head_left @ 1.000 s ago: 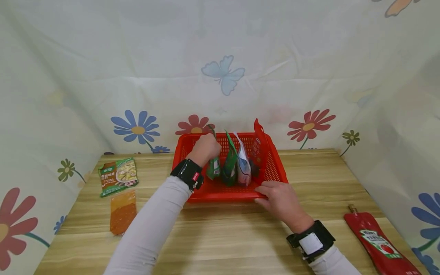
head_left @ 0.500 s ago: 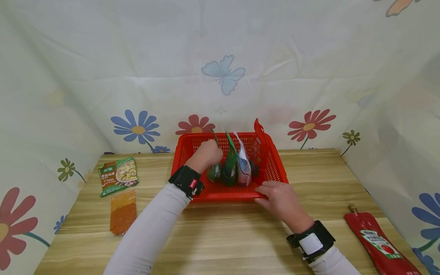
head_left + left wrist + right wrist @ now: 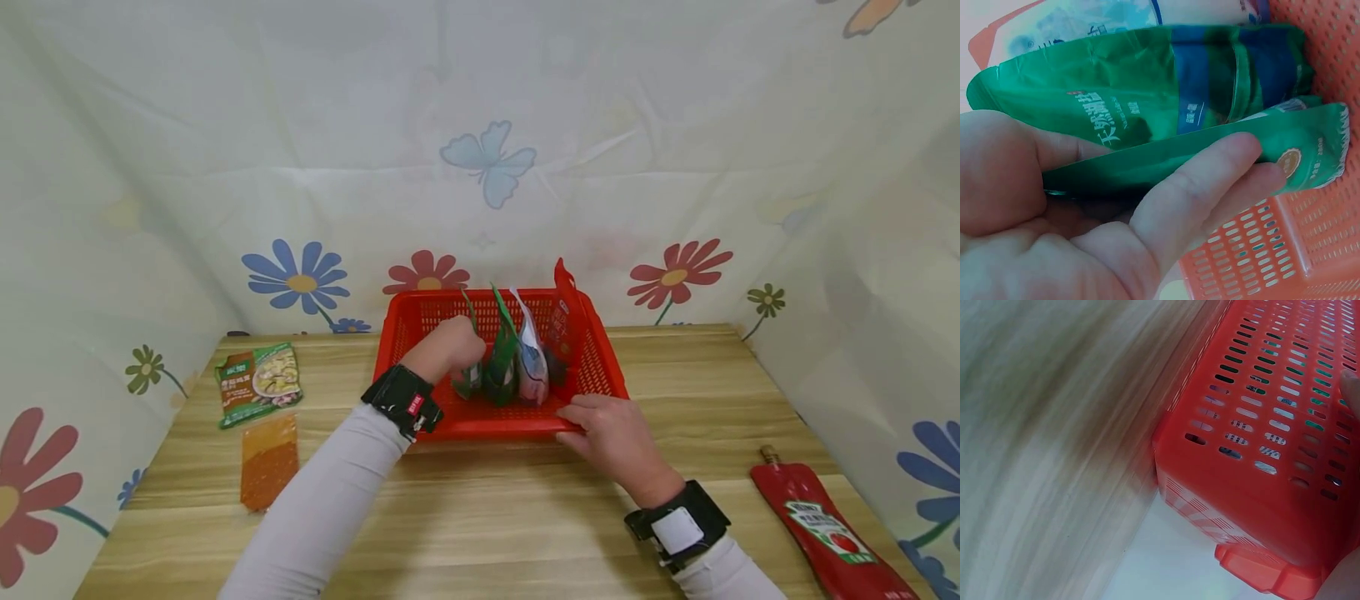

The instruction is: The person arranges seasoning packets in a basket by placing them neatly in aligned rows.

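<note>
Left wrist view alone shows fingers (image 3: 1210,181) pinching green pouch (image 3: 1297,147) — inside basket (image 3: 1272,250).

Red basket (image 3: 600,367), green pouches (image 3: 501,367), red ketchup pouch (image 3: 825,529), flower-printed backdrop (image 3: 300,279), wood-grain table (image 3: 480,517)

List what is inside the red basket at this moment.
Inside the red basket, upright in a row: a green packet gripped by the left hand, another green packet, a white-and-blue packet, and a red packet. The basket floor beneath them is hidden.

Flower-printed cloth (image 3: 480,125) walls a wooden table (image 3: 480,517).
</note>
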The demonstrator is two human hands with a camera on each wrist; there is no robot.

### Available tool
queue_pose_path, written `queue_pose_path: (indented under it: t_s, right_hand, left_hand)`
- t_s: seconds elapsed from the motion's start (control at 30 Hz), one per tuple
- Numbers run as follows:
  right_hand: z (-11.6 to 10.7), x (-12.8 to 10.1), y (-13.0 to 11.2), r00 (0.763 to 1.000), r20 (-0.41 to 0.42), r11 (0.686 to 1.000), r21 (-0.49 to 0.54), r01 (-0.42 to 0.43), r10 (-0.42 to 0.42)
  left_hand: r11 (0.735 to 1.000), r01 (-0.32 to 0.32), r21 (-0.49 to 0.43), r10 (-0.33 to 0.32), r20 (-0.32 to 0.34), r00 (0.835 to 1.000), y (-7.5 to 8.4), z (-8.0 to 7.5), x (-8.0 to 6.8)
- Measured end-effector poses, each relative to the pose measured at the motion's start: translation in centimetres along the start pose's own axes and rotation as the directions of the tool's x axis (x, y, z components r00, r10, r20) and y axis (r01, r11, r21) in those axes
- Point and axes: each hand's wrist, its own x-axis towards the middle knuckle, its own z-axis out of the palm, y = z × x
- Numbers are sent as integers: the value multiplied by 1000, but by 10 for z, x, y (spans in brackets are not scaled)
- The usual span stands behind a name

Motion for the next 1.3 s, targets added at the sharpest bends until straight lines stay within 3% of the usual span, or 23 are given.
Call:
queue_pose_path:
  t_s: [0.23, 0.37, 0.6, 0.77, 0.9, 1.07, 1.13, 1.3]
  right_hand:
    - [0, 1, 0, 1000, 0, 1000, 1, 2, -2]
    - [0, 0, 1, 1000, -2, 1000, 4, -2, 2]
    - [1, -1, 3, 1000, 4, 1000, 9, -6, 6]
    - [2, -1, 2, 1000, 9, 1000, 8, -9, 9]
    - [3, 0, 1, 1000, 19, 1000, 1, -12, 12]
    - [4, -2, 1, 999, 26, 999, -18, -29, 30]
    - [4, -2, 1, 999, 24, 999, -20, -31, 32]
    - [5, -1, 1, 999, 27, 999, -32, -23, 24]
  left_hand:
    - [999, -29, -27, 29, 15, 999, -5, 1, -12]
    - [997, -69, 29, 69, 11, 998, -6, 2, -24]
    - [975, -107, 194, 126, -88, 988, -14, 2, -55]
    - [944, -124, 306, 191, -201, 961, -42, 9, -77]
    - [894, -208, 396, 321, -245, 915, -72, 25, -84]
    - [784, -313, 537, 480, -203, 854, -93, 40, -92]
    - [734, -327, 595, 522, -186, 832, -98, 44, -94]
    - [660, -315, 682, 579, -194, 792, -106, 51, -92]
